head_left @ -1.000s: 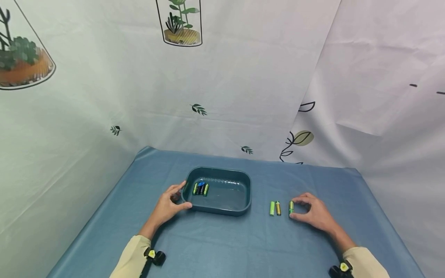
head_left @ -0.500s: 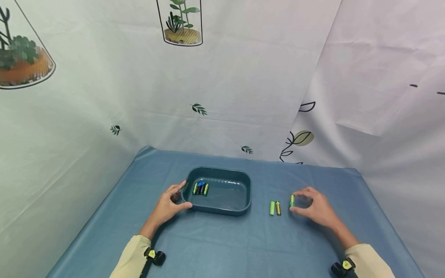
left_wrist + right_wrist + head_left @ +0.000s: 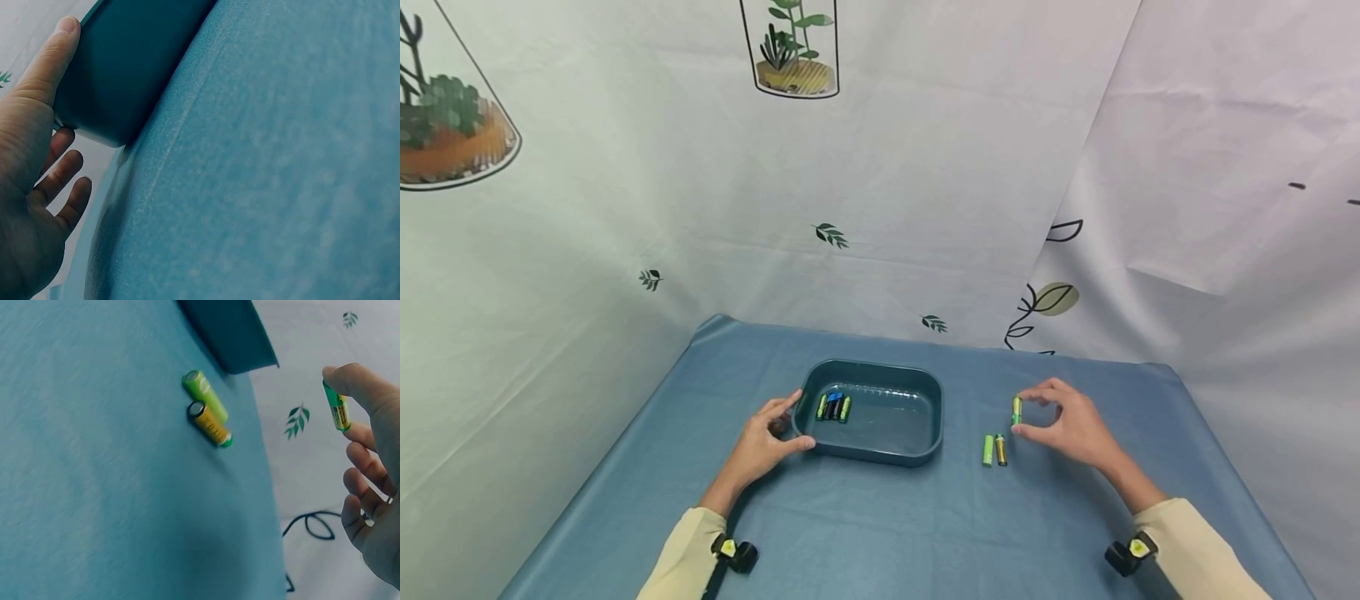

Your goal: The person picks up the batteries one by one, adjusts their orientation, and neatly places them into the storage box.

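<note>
My right hand point(image 3: 1063, 423) pinches a green battery point(image 3: 1017, 410) between thumb and forefinger, lifted above the blue table; the right wrist view shows the same green battery point(image 3: 337, 407) at my fingertips. Two more batteries lie side by side on the cloth: a light green battery point(image 3: 987, 450) point(image 3: 204, 394) and a yellow battery point(image 3: 1001, 449) point(image 3: 210, 424). A dark teal tray point(image 3: 925, 450) point(image 3: 125, 69) sits mid-table with several batteries point(image 3: 833, 407) in its left end. My left hand point(image 3: 760, 442) holds the tray's left corner, thumb point(image 3: 47, 59) on its near wall.
The blue table point(image 3: 880, 533) is walled by a white curtain point(image 3: 880, 208) printed with plants at the back and both sides. Black wrist cameras point(image 3: 733, 554) sit on both cream sleeves.
My right hand has lifted the green battery off the cloth and moved it up and slightly left, towards the tray. The left hand and tray have stayed put.
</note>
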{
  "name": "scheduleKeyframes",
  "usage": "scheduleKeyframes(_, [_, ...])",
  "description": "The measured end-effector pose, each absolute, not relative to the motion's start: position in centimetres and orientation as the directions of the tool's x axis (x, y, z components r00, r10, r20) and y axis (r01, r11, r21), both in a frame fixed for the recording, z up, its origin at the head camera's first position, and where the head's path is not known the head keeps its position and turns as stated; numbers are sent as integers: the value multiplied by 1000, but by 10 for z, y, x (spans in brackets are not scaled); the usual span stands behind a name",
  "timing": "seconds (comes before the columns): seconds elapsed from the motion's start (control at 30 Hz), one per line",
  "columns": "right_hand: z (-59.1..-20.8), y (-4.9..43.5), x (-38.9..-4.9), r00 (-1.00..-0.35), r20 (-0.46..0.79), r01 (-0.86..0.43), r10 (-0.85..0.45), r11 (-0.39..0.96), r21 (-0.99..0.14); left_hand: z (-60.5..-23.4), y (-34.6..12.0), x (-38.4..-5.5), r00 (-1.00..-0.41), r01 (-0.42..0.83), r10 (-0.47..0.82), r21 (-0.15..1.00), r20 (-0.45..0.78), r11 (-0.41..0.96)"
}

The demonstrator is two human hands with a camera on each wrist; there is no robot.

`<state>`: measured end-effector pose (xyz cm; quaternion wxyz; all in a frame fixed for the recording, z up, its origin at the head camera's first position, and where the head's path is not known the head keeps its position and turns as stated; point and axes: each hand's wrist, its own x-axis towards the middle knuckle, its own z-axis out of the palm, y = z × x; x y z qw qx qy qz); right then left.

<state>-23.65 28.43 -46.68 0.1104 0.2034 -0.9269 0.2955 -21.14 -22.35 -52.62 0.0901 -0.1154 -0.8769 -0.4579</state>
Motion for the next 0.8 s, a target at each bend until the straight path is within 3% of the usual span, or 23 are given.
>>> scheduleKeyframes(0.8, [-434,231,-260,-870,339,-492,-359,677,-546,-528,-224,-212,-954,295,125,781,272,550])
